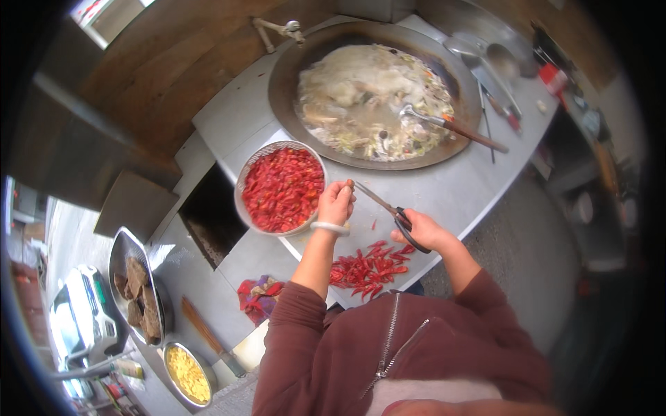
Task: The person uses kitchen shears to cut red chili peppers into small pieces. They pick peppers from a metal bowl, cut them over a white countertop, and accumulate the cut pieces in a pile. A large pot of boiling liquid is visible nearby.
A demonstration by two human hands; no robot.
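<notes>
My right hand (424, 230) grips a pair of scissors (386, 204) by the black handles, blades pointing up and left. Their tips reach to the fingertips of my left hand (335, 204), which pinches a small reddish piece, probably a dried chili (350, 183). A pale bangle circles the left wrist. Just left of that hand stands a white plastic basket (240, 207) full of cut red chilies (283, 190). Below my hands, a loose pile of whole red chilies (367, 270) lies on the grey countertop near its front edge.
A large wok (285, 99) of cloudy broth and vegetables sits behind, a wooden-handled ladle (473, 136) across its rim. A tap (281, 31) overhangs its left side. Left are a dark opening (210, 213), cloth (260, 297), bamboo brush (205, 327), bowl of yellow pieces (188, 374) and basin (158, 291).
</notes>
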